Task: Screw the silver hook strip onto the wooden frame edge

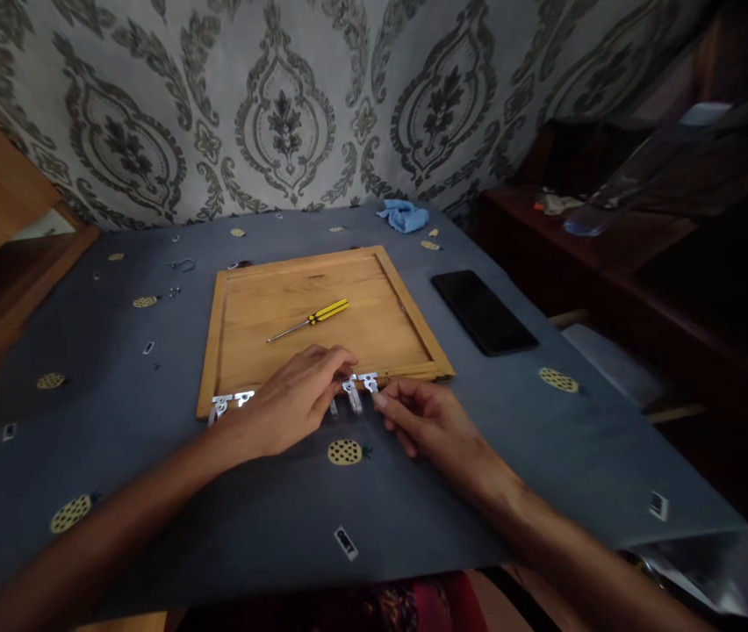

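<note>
A framed wooden panel point(255, 307), like a cabinet door, lies flat with metal hinges along its near edge. My left hand point(295, 395) reaches over that edge, its fingers bent together beside a middle hinge point(351, 395); whatever is under the fingertips is hidden. With thumb and forefinger, my right hand point(423, 412) pinches the end of the rightmost hinge point(370, 383). More hinge pieces point(219, 407) show at the left corner, partly behind my left wrist. A yellow and black screwdriver point(318, 315) rests on the panel, its tip toward the left.
The blue patterned tablecloth point(413, 518) covers the table. A black phone point(483, 312) lies right of the panel, and a crumpled blue cloth point(404, 216) at the back. Small screws point(175, 292) and a hook-shaped metal piece point(183, 263) lie left. A clear bottle point(637, 175) is at right.
</note>
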Demonstrator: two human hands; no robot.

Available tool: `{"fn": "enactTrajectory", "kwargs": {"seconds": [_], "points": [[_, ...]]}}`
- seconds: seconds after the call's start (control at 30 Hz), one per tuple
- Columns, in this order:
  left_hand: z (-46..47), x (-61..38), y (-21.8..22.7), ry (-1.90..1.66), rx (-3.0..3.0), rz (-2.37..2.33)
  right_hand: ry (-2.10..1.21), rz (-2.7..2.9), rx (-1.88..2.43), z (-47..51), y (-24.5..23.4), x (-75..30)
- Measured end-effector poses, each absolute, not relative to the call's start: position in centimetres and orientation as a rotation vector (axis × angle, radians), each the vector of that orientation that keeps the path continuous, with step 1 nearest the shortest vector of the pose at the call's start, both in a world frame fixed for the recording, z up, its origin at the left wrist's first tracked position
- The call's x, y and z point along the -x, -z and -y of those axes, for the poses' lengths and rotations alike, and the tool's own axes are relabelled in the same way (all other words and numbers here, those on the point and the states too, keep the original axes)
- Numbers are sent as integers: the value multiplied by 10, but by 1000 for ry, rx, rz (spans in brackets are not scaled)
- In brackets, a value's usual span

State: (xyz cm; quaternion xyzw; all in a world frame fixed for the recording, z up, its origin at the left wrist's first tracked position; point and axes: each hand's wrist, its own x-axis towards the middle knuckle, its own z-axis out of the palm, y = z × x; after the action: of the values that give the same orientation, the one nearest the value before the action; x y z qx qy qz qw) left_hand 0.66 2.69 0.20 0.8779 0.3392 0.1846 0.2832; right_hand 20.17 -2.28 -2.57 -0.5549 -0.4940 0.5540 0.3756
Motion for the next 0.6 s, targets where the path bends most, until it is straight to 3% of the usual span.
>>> {"fn": "enactTrajectory", "kwargs": {"seconds": [0.6], "points": [[-27,-20,-11,-363,-2535,-924,-1492,1245,1396,20,24,-203]]}}
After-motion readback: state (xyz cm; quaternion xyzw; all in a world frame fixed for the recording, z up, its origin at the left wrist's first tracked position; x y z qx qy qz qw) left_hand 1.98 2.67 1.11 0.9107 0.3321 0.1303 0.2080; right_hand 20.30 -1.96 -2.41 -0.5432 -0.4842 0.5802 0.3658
